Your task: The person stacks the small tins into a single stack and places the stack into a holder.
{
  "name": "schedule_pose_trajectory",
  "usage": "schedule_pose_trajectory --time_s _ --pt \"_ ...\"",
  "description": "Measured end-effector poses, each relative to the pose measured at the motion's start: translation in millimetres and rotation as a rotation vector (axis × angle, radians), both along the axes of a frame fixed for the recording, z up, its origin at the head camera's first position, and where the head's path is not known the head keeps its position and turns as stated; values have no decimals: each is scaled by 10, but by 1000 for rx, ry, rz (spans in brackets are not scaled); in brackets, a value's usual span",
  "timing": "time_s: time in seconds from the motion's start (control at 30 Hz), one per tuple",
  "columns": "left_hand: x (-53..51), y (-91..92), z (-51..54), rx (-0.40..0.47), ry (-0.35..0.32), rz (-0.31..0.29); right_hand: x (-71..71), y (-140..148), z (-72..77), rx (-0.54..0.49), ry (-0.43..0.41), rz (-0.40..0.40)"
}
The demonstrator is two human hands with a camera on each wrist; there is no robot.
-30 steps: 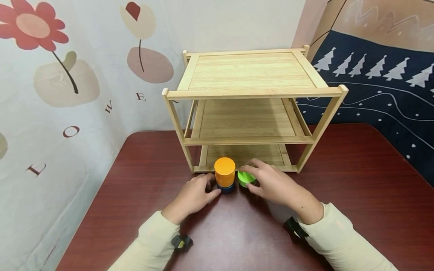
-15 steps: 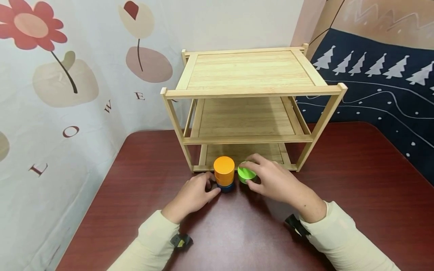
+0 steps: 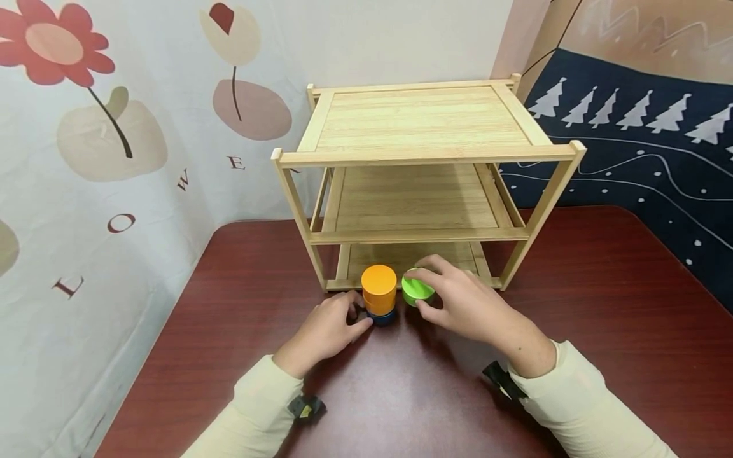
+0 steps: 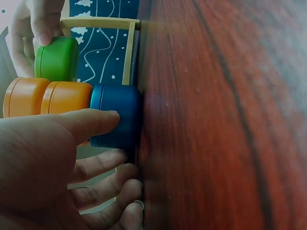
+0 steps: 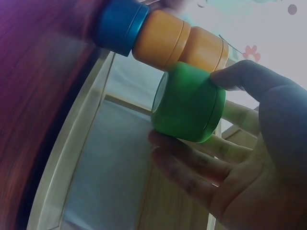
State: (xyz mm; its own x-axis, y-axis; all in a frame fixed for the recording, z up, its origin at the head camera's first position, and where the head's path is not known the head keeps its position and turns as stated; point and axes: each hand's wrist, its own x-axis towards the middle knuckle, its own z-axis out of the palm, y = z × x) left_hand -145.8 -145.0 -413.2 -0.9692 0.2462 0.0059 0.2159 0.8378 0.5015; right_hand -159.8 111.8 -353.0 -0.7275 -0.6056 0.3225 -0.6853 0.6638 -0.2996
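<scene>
A stack of small round lidded jars stands upright on the table, just before the rack's front edge. Its base is a blue jar (image 4: 120,112), with a lower orange jar (image 4: 69,97) and a top orange jar (image 3: 379,286) above. My left hand (image 3: 323,327) holds the blue jar low down, thumb on the near side and fingers round the far side. To the right of the stack, my right hand (image 3: 466,302) grips a green jar (image 5: 189,103) between thumb and fingers. In both wrist views the green jar hangs off the table, beside the orange jars.
Behind the jars rises a three-tier wooden rack (image 3: 418,156); its front bottom rail lies close to both hands. The dark red table (image 3: 389,394) spreads out in front and to either side. Printed cloth (image 3: 172,127) hangs at the back and left.
My right hand has raised the green jar slightly and shifted it a little right. The left hand and the stack hold their places.
</scene>
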Motion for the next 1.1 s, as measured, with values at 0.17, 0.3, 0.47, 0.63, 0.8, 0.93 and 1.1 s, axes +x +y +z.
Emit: schedule_pose_trajectory --time_s 0.17,0.3,0.47,0.63,0.8,0.93,1.1 --pt "2 1 9 -1 -6 5 8 8 20 13 15 -11" --pt "2 2 13 1 -6 6 15 11 40 15 31 -15" --pt "3 3 17 1 -12 7 32 17 76 0 36 -1" --pt "8 7 18 3 -16 6 64 29 118 -11 55 5" --pt "15 10 20 4 -17 2 102 40 160 -5 70 -6" --pt "11 9 22 1 -11 -3 121 43 185 -7 65 -11" --pt "10 2 26 0 -16 3 129 40 209 -12 71 -12"
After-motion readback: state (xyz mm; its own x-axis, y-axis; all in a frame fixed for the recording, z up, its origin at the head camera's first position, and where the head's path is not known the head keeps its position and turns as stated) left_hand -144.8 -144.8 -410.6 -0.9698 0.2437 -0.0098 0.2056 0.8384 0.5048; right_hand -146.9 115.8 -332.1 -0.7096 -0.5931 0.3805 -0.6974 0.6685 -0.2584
